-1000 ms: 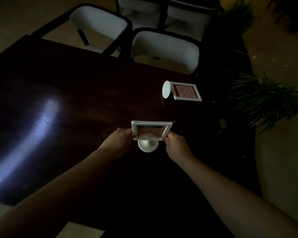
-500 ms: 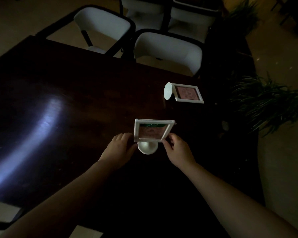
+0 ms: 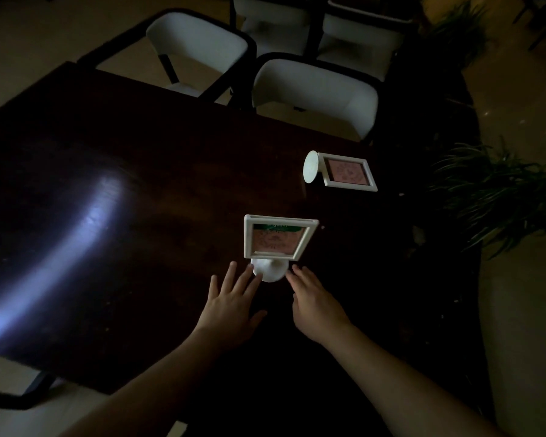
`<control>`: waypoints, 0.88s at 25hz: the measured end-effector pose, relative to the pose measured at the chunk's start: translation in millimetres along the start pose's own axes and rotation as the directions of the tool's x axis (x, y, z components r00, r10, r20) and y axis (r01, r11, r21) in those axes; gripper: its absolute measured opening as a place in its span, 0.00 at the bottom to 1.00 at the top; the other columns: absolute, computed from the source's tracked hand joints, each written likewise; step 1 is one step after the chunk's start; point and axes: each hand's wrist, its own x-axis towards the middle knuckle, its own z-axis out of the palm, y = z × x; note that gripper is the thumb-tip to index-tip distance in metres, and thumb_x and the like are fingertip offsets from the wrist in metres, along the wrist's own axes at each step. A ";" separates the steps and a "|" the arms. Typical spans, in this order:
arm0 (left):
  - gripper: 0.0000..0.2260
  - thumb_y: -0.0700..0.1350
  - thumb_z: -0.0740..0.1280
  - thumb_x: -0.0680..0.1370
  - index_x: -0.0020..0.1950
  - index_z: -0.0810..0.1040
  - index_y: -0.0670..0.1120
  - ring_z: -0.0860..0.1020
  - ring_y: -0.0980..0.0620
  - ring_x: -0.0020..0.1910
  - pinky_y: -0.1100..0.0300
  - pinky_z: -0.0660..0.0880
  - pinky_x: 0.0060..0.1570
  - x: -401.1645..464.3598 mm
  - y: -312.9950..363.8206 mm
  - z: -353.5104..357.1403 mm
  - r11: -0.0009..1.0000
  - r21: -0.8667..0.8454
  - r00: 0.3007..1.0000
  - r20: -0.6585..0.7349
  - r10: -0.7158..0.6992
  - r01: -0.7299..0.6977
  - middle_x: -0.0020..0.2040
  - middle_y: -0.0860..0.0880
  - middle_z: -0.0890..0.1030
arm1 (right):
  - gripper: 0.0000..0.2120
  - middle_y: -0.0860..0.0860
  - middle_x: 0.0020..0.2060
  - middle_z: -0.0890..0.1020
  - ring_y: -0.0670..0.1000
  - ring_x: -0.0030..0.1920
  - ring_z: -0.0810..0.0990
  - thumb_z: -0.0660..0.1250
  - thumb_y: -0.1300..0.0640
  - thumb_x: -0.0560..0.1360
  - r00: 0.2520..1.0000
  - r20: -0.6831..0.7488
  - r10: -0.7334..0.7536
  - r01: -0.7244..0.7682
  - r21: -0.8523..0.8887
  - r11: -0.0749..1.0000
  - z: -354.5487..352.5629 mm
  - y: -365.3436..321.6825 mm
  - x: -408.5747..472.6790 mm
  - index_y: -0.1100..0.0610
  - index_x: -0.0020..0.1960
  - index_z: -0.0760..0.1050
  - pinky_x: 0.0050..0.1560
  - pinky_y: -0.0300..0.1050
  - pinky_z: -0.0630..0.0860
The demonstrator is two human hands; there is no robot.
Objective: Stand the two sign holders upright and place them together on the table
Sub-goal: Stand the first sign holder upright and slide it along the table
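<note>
The near sign holder (image 3: pixel 279 238) stands upright on its round base on the dark table (image 3: pixel 139 190), toward the right edge. Both hands have let go of its frame since a second ago: the left hand (image 3: pixel 230 305) and right hand (image 3: pixel 316 305) now lie spread and empty, fingertips beside the base. The far sign holder (image 3: pixel 344 170) still lies on its side near the far right corner.

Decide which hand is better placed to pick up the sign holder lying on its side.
Right hand: the toppled sign holder lies far right on the table, and both hands are open by the upright sign holder.
</note>
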 end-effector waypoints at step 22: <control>0.31 0.63 0.47 0.79 0.80 0.47 0.54 0.34 0.41 0.76 0.33 0.41 0.73 -5.1 14.5 12.1 0.982 -0.022 0.982 -0.008 -0.189 0.188 0.81 0.53 0.44 | 0.32 0.54 0.80 0.51 0.54 0.79 0.43 0.57 0.61 0.77 0.973 0.165 -0.159 0.179 -0.114 0.977 16.2 -6.1 34.5 0.56 0.79 0.50 0.76 0.50 0.46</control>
